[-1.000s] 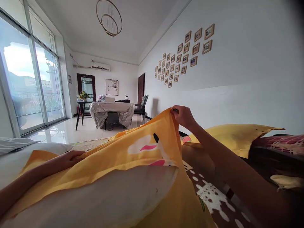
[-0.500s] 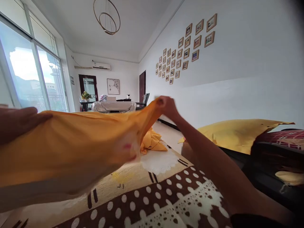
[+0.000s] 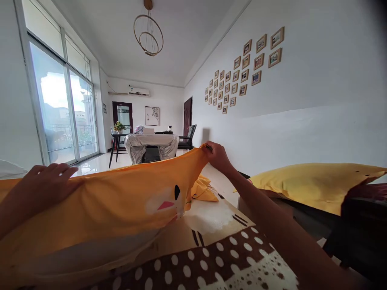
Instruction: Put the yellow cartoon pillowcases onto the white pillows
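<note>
An orange cloth with a black and pink print and a whitish lower part stretches across the left and centre of the view. My right hand pinches its raised far corner, fingers closed. At the left, my left hand lies over the cloth's upper edge with its fingertips bent; its thumb points right along the fabric, and whether it grips is unclear. Beneath is a patterned blanket with brown, white-dotted and cream areas. A crumpled orange piece rests on the blanket beyond the cloth.
On the right, a yellow pillow lies on a dark piece of furniture. Farther off stand a plastic-covered table, a black chair and a plant on a black stand. Windows line the left wall.
The view has tilted and shifted, showing more floor and the windows farther right. The cloth's black mark now shows clearly, and my left hand's fingers are more visible. My right hand still holds the corner.
</note>
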`<state>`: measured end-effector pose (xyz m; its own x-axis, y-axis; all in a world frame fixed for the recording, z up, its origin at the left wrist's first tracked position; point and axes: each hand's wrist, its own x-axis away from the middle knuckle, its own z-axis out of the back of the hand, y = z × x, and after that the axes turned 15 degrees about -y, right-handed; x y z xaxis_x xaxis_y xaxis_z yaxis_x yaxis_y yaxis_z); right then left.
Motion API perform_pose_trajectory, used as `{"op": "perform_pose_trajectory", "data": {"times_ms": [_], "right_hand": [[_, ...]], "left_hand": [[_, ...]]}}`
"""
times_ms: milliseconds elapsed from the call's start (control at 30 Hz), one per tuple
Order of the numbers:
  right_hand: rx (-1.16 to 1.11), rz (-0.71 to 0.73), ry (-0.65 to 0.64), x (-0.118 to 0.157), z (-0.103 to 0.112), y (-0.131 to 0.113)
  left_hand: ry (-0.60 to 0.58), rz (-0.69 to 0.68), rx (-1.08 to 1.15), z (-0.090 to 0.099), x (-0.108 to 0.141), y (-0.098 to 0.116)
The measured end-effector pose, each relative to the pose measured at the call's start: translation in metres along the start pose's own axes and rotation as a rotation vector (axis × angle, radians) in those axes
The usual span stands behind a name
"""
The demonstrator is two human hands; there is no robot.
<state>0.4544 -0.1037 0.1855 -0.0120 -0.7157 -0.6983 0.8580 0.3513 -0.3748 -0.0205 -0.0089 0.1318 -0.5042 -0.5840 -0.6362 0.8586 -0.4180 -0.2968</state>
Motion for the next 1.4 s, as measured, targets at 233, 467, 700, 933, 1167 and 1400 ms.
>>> {"op": "perform_pose_trajectory", "data": {"times_ms": [233,467,700,933,1167,1400], "right_hand": [[-0.105,0.082,0.105,-0.001,-0.035,-0.043],[-0.054,0.326,0.220,0.026,0.000,-0.091],[-0.177,0.412,0.262,0.033,0.017,-0.107],[-0.529,0.322,-0.010,0.050,-0.023,-0.081],[-0.651,0.147,-0.234,0.077,-0.100,-0.037],[-0.651,0.029,-0.067,0.092,-0.121,-0.036]], "left_hand": [[0.201,-0.161,0.210,0.056,-0.061,0.176],[0.028,-0.114,0.782,0.090,-0.110,0.258],[0.011,-0.176,0.914,0.122,-0.099,0.253],[0.256,-0.128,0.962,0.137,-0.101,0.234],[0.461,-0.250,0.375,0.145,-0.105,0.218],[0.458,-0.152,0.463,0.140,-0.150,0.186]]}}
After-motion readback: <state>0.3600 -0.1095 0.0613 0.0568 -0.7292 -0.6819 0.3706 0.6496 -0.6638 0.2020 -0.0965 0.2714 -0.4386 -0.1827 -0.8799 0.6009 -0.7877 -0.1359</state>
